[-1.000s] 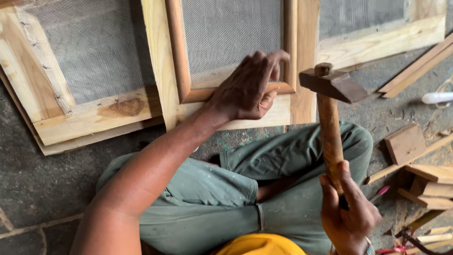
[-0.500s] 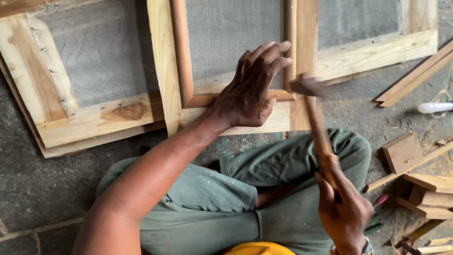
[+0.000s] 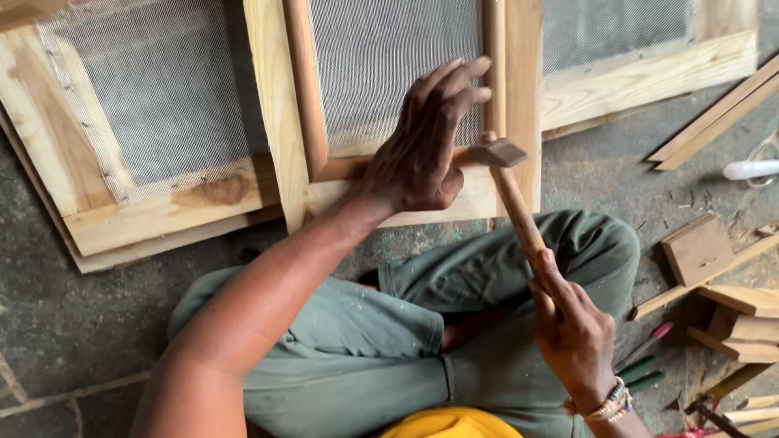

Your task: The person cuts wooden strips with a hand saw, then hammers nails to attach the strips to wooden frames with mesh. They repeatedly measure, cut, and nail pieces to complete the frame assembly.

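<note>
From my head view, my left hand [image 3: 422,146] presses flat, fingers spread and nothing clasped, on the bottom rail of the mesh-filled wooden frame [image 3: 519,97] lying on the stone floor [image 3: 73,324]. My right hand [image 3: 572,328] has its grip clenched round the hammer [image 3: 511,203] handle; its head sits on the frame's inner moulding, just beside my left fingers.

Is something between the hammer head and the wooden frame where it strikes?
Nothing visible: the hammer head meets the frame's inner strip directly. The left hand presses just beside it, fingers close, not under. The right hand grips the handle.
</note>
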